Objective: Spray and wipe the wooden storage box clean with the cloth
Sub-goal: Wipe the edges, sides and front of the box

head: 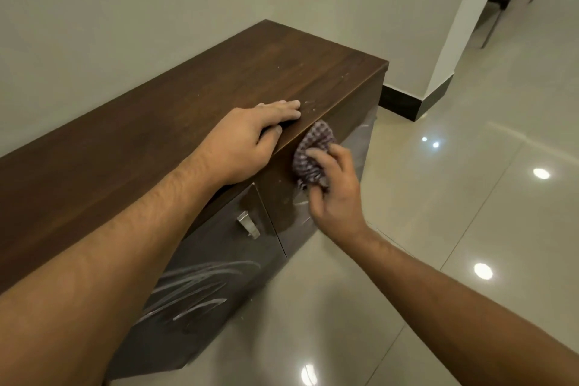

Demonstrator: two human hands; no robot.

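A long dark wooden storage box (175, 103) stands against the wall. My left hand (247, 138) lies flat on its top near the front edge, thumb hooked over the edge, holding nothing. My right hand (332, 191) presses a bunched checked cloth (313, 153) against the upper front face of the right door. Wet wipe streaks show on the glossy front panels. No spray bottle is in view.
A metal handle (247, 224) sticks out from the front between the doors. Glossy beige floor tiles (454, 197) spread to the right. A white pillar with dark skirting (438, 88) stands behind the box's right end, with dark furniture legs (501, 3) beyond.
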